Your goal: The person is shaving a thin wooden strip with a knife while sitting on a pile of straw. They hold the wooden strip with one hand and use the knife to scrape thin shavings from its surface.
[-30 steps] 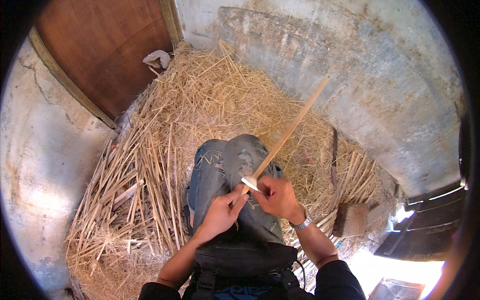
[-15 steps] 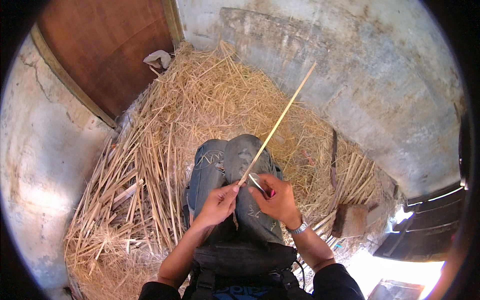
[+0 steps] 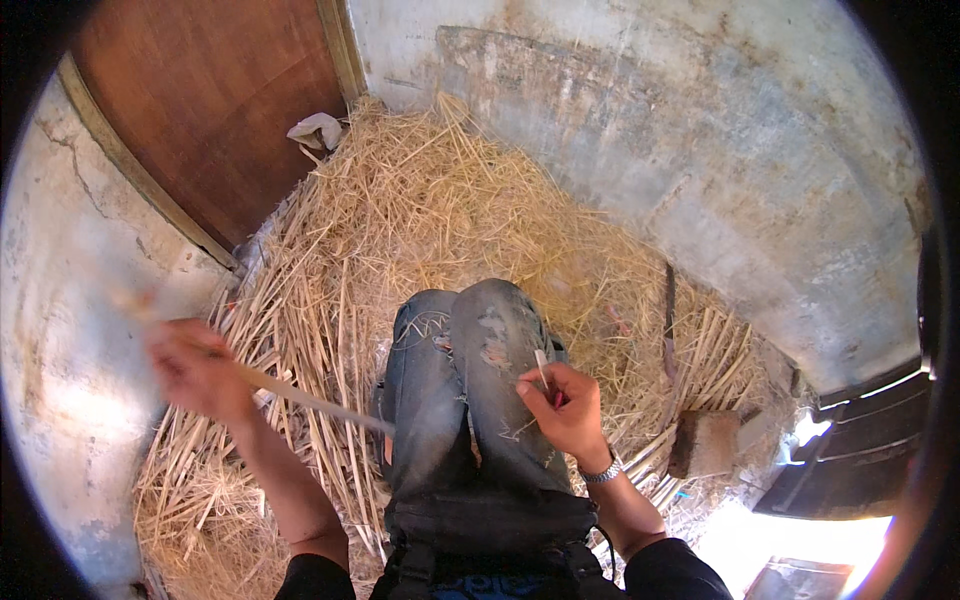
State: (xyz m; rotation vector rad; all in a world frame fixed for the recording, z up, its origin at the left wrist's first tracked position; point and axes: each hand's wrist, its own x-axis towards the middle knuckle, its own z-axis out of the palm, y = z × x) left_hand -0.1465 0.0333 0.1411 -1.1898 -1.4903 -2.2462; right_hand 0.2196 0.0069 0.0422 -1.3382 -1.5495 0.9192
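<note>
Over the split strips at the left, my left hand (image 3: 205, 370) is raised and smeared by motion. A long, thin bamboo strip (image 3: 320, 402) runs through its closed fingers, with one end above my left thigh. Above my right knee, my right hand (image 3: 568, 405) is closed around a small knife (image 3: 541, 366). Its short blade points up and away from me, and a bit of pink handle shows between the fingers. My thighs, in worn grey-blue trousers (image 3: 500, 350), lie between the two hands.
Pale shavings (image 3: 420, 190) cover the floor ahead. Split strips (image 3: 310, 330) lie piled at the left, and more strips (image 3: 715, 345) at the right near a wooden block (image 3: 703, 443). A brown door (image 3: 220, 110) and stained walls (image 3: 700, 130) surround the spot.
My left hand has swung from above my knees out to the left, carrying the bamboo strip away from the knife. My right hand has moved slightly right, still gripping the knife.
</note>
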